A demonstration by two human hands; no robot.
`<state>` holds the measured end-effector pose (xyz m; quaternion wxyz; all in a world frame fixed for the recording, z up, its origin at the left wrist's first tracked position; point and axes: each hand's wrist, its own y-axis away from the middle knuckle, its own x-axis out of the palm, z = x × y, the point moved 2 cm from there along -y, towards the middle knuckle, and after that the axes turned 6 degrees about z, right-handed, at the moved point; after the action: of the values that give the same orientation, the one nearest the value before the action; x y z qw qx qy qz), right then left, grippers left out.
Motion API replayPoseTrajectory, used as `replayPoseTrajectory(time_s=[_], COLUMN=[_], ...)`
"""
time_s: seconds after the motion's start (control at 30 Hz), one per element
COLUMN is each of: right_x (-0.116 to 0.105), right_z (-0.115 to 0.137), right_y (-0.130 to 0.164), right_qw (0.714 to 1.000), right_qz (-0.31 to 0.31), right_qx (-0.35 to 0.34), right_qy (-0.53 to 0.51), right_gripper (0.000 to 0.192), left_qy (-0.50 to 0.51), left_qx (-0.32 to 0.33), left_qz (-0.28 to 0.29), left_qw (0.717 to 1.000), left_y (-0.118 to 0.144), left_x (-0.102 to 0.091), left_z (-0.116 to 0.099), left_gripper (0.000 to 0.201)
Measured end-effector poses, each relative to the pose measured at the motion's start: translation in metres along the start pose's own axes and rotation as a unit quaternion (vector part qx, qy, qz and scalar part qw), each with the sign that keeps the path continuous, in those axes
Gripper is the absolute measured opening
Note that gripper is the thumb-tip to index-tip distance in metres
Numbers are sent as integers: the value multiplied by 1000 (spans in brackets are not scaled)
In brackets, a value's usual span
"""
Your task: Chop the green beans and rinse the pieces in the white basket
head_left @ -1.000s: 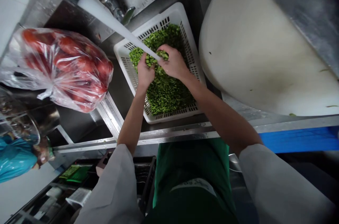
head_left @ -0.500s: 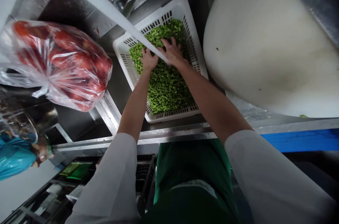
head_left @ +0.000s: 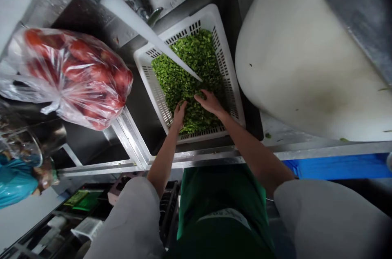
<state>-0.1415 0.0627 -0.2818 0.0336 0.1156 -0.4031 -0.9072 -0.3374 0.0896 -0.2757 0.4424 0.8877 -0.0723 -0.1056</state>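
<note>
A white slotted plastic basket [head_left: 230,72] sits in a steel sink [head_left: 143,108], filled with chopped green vegetable pieces [head_left: 186,63]. A stream of tap water [head_left: 147,34] falls slantwise into the greens. My left hand [head_left: 179,114] and my right hand [head_left: 210,103] lie side by side in the near end of the pile, palms down, fingers spread and partly sunk among the pieces. Neither hand lifts anything clear of the pile.
A clear plastic bag of red tomatoes [head_left: 73,75] rests on the sink divider at left. A large round white cutting board [head_left: 306,59] fills the counter at right. Pots [head_left: 30,140] and a teal bag [head_left: 15,185] stand lower left. Crates [head_left: 92,214] sit below the counter.
Both hands have slid from the middle of the pile, under the water stream, back to the basket's near end. A second ago they held clumps of greens; their fingers are flat and spread.
</note>
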Motion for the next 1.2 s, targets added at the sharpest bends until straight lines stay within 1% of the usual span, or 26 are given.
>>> replayPoseTrajectory(time_s=[0.03, 0.1, 0.13, 0.2, 0.27, 0.33, 0.43, 0.5, 0.53, 0.57, 0.6, 0.63, 0.67, 0.7, 0.73, 0.77, 0.8, 0.87, 0.93, 0.97, 1.03, 1.1, 1.13, 1.2], right_x=[3, 10, 13, 18, 18, 13, 0, -9, -13, -16, -17, -17, -16, -15, -13, -11, -9, -5, -1, 1, 2, 2, 1, -3], right_z=[-2, 2, 8, 23, 40, 55, 70, 73, 72, 70, 66, 60, 54, 47, 41, 34, 29, 21, 15, 12, 5, -3, -7, -14], right_y=[3, 6, 8, 11, 16, 22, 30, 32, 31, 29, 28, 26, 25, 24, 24, 26, 28, 34, 41, 45, 52, 58, 61, 63], right_qw=[999, 994, 990, 984, 976, 970, 971, 976, 978, 981, 983, 984, 983, 980, 975, 972, 969, 967, 966, 965, 966, 968, 970, 974], right_qz=[6, 5, -2, -35, -85, -120, -124, -112, -102, -87, -66, -38, -10, 11, 19, 16, 2, -34, -59, -68, -80, -87, -91, -107], right_qx=[5, -17, -37, -82, -123, -153, -173, -175, -176, -175, -170, -157, -136, -110, -85, -65, -55, -63, -83, -92, -102, -105, -105, -106], right_qy=[-41, -110, -134, -157, -157, -148, -108, -66, -40, -9, 30, 76, 123, 167, 202, 226, 239, 245, 239, 235, 225, 211, 200, 169], right_gripper=[76, 72, 69, 63, 57, 52, 50, 47, 46, 46, 48, 52, 56, 59, 60, 58, 56, 54, 53, 53, 51, 48, 46, 43], left_qy=[39, 92, 110, 127, 116, 75, -29, -120, -175, -239, -307, -375, -434, -480, -510, -527, -530, -521, -522, -528, -544, -548, -539, -491], left_qx=[-25, -53, -53, -31, 32, 119, 240, 306, 333, 351, 358, 352, 337, 321, 309, 303, 307, 324, 355, 362, 361, 357, 361, 377], left_qz=[9, 24, 27, 10, -17, -37, -57, -51, -26, 18, 77, 140, 190, 213, 208, 184, 139, 94, 38, 18, -9, -8, -2, 12], left_qw=[999, 994, 992, 991, 993, 989, 969, 943, 926, 905, 878, 846, 814, 789, 775, 772, 778, 784, 774, 768, 757, 756, 761, 785], left_y=[2, 2, 2, 3, 4, 6, 2, -5, -10, -15, -21, -28, -36, -45, -55, -66, -78, -103, -124, -132, -144, -152, -154, -157], left_x=[3, 11, 15, 21, 25, 26, 21, 14, 10, 8, 7, 8, 10, 14, 20, 28, 39, 67, 95, 107, 124, 130, 129, 123], left_z=[0, -5, -10, -21, -34, -48, -67, -79, -85, -91, -97, -103, -110, -119, -130, -143, -158, -186, -209, -216, -223, -222, -220, -216], left_gripper=[40, 35, 34, 34, 35, 38, 41, 42, 43, 47, 51, 54, 54, 51, 46, 39, 33, 26, 23, 25, 28, 27, 24, 17])
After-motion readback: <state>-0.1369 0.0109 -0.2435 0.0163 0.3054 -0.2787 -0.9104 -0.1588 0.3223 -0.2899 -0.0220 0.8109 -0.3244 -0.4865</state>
